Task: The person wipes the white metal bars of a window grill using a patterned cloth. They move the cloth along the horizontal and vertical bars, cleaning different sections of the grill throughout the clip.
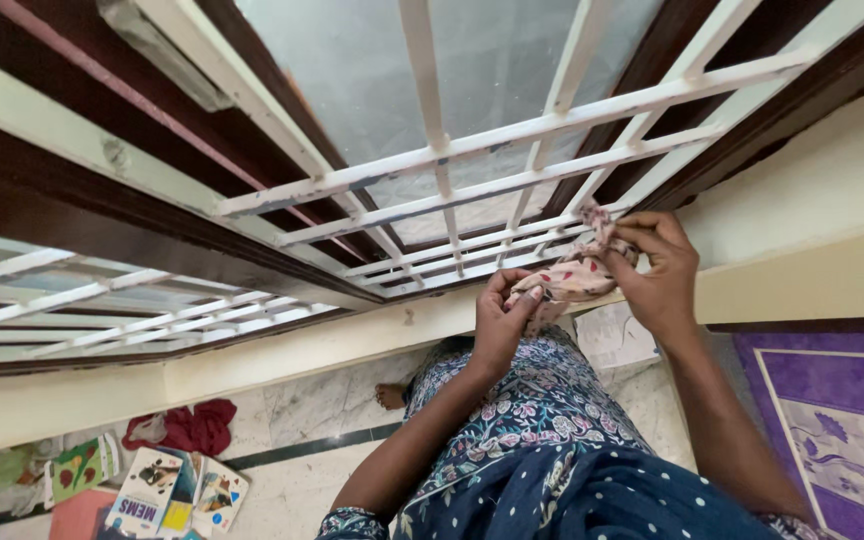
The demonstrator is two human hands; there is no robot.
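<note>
While I look down through the head camera, the white-painted metal window grille (512, 170) with frosted glass behind it fills most of my view, set in a dark brown wooden frame (132, 230). Below it runs the cream wall ledge (282, 350), then the pale marble floor (312, 440). A purple patterned mat (832, 420) lies at right, and a pile of colourful children's books (167, 490) sits at lower left beside a crumpled red cloth (187, 425). Just under the lowest grille bars, a small pink floral cloth (572, 275) is bunched between both hands. My left hand (500, 320) pinches its lower end; my right hand (657, 265) grips its upper end, fingers closed.
</note>
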